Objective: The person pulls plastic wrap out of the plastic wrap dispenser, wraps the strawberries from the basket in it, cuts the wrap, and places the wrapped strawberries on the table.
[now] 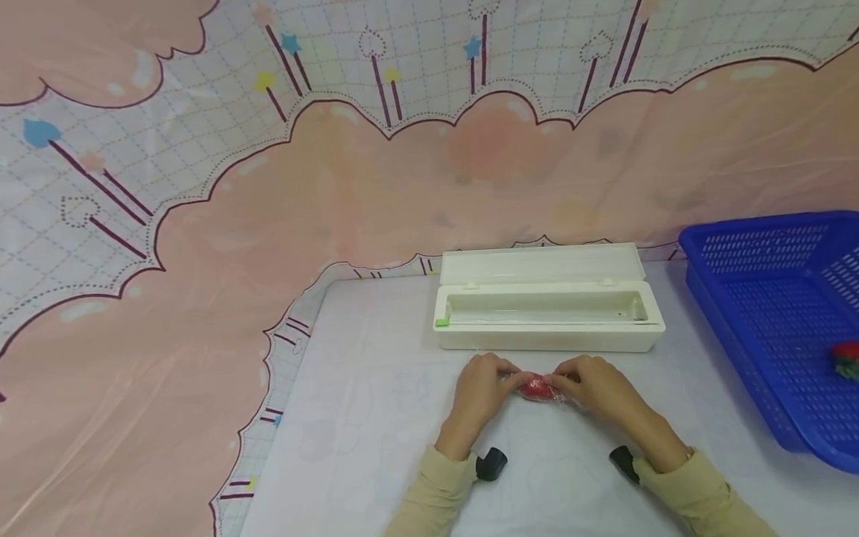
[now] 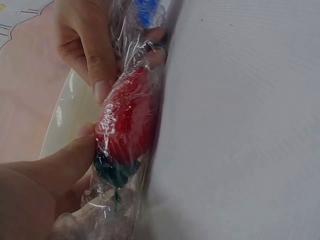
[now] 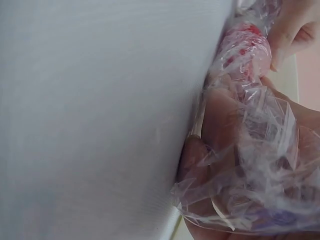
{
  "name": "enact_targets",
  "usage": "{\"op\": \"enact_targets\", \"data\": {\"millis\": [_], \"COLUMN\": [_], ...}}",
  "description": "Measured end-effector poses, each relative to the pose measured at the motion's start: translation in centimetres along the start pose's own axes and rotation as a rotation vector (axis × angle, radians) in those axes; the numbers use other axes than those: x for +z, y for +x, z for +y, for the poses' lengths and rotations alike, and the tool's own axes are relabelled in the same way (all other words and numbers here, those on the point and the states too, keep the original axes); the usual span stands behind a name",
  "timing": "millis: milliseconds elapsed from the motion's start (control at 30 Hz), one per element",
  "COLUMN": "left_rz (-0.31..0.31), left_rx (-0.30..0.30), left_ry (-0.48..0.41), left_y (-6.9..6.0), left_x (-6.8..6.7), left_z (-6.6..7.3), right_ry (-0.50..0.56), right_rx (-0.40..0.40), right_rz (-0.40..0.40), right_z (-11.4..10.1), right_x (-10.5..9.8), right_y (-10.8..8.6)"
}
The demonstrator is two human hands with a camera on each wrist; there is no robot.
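A red strawberry [image 1: 537, 388] with green leaves, wrapped in clear cling film [image 3: 272, 135], lies on the white table between the hands. At its leafy end, my left hand [image 1: 482, 391] pinches the wrapped fruit; the thumb presses near the leaves [image 2: 117, 170] in the left wrist view. My right hand [image 1: 600, 384] grips the gathered film at the tip end, with loose crumpled film spread over the fingers in the right wrist view. Just behind both hands stands a long white cling film box [image 1: 546, 340], its lid [image 1: 543, 265] raised.
A blue plastic basket [image 1: 745, 358] stands at the right, with another red strawberry [image 1: 847, 360] inside. Inside the box's front left corner sits a green tab [image 1: 441, 323]. A pink patterned cloth [image 1: 416, 194] hangs behind the table [image 1: 362, 418].
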State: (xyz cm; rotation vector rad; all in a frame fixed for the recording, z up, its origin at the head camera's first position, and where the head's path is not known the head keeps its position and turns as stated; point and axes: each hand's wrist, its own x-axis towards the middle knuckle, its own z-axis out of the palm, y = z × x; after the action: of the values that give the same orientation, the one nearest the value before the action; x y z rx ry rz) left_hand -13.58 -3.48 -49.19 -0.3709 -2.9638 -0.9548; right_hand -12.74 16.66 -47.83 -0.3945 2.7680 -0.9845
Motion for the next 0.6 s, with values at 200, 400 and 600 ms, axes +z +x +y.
{"op": "enact_targets", "data": {"millis": [200,400,600], "left_rz": [0.016,0.042,0.059], "left_rx": [-0.006,0.009,0.045], "left_ry": [-0.006,0.007,0.002], "left_y": [0.1,0.1,0.0], "left_x": [0.0,0.4,0.3], "left_z": [0.0,-0.2,-0.2], "right_ry": [-0.027,-0.119,-0.077], "right_rx": [-0.004,0.004,-0.124], "right_rz": [0.021,0.043,0.089], "right_z": [0.0,-0.5,-1.3], "right_x": [-0.1,-0.5,-0.6], "right_y": [0.1,0.0,0.5]}}
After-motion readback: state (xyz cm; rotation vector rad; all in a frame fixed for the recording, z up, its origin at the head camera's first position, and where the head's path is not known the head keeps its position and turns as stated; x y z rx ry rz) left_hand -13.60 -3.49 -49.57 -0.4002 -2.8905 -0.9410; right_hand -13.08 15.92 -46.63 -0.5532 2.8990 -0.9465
